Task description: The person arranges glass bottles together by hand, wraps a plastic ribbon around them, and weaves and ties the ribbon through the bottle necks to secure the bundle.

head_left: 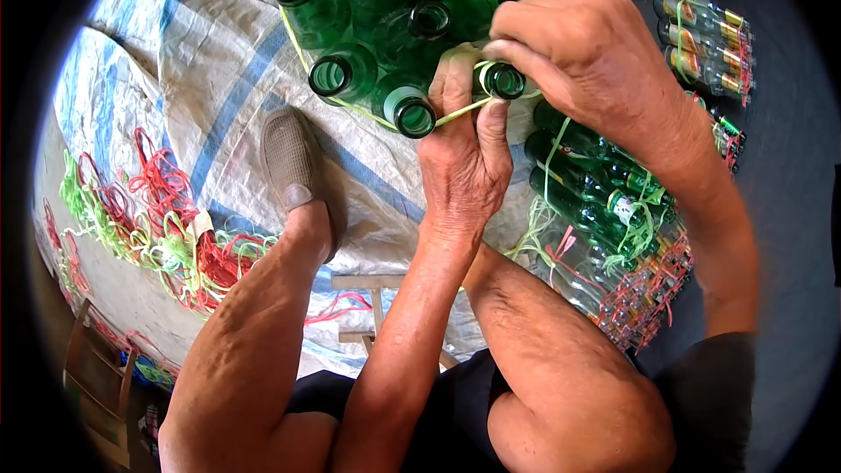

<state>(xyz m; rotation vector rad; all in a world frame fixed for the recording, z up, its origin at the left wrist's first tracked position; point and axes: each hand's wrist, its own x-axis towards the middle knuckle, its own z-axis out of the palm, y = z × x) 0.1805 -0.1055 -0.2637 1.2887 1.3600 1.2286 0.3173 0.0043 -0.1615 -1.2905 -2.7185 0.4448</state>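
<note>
Several green glass bottles [346, 74] stand close together at the top middle, with a yellow-green cord [464, 111] running around their necks. My left hand [464, 140] reaches up among them, its fingers and thumb closed on the cord beside one bottle neck [504, 81]. To the right of that neck, my right hand [569, 52] is closed in a pinch with its fingers curled; what lies between the fingertips is hidden. The cord loops around this neck and passes under the right hand.
Tied green bottles [587, 184] lie to the right, with more bundled bottles [705, 44] beyond. Red and green cords [175, 228] are heaped at the left on a white and blue sheet [228, 44]. A wooden chair [96, 385] is at the lower left.
</note>
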